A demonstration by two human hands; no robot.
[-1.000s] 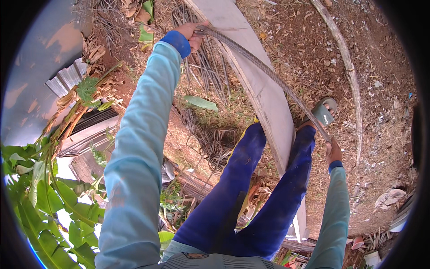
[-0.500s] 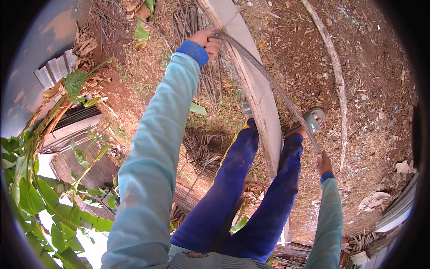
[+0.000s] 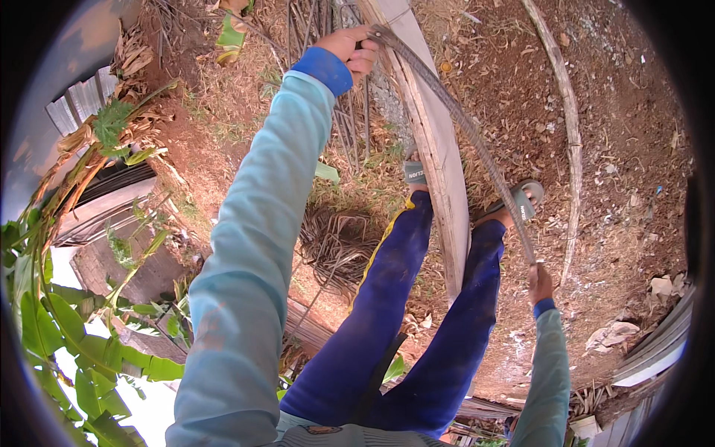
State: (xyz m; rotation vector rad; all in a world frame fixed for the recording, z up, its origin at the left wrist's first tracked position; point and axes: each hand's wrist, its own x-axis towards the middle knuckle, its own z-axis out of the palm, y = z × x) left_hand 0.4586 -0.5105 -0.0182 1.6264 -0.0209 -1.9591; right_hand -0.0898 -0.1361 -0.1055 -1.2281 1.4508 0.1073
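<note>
A long, brownish-grey, ribbed rod [image 3: 471,127], curved in this view, runs from far left to near right across a pale plank. My left hand [image 3: 351,48] is closed around its far end, with that arm stretched out. Lower at the right, my right hand [image 3: 541,283] is closed on the near end. The rod passes above the plank [image 3: 439,141], which has a rough wooden edge and lies lengthwise between my legs. Whether rod and plank touch, I cannot tell. My feet, in grey-green sandals, stand on either side of the plank.
A long thin pole [image 3: 570,127] lies on the dry, leaf-strewn soil to the right. Tangled brown rods [image 3: 335,242] lie beside my left leg, and more thin rods [image 3: 350,127] beyond. Banana leaves [image 3: 56,328] and a wall [image 3: 59,45] stand at the left.
My left hand is slightly farther up and to the right in the picture, still gripping the rod. My right hand is slightly lower. The whole view has shifted a little.
</note>
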